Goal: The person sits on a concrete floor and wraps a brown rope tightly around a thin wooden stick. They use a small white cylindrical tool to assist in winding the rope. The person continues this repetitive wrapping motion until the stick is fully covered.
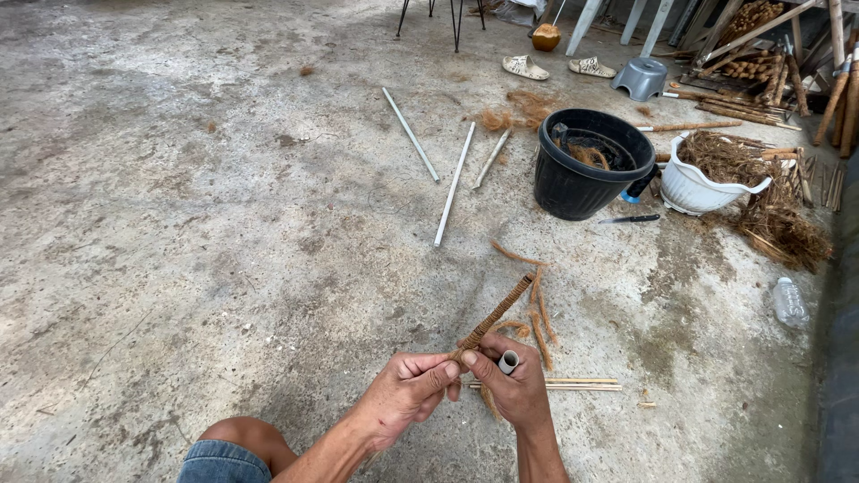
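While gripping fibre-wrapped stick (495, 315) with left hand (404, 396) and right hand (512, 386), winding coir; next needs tight turns.

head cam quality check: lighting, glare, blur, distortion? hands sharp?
Head view: soft, even daylight, with only faint shadows and no glare on the concrete floor. Left hand, right hand and the fibre-wrapped stick are sharp. Wide-angle stretch shows at the edges; the stick pile far right is small, its detail hard to read.

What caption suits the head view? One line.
Both hands, left hand and right hand, grip a fibre-wrapped stick over concrete floor.
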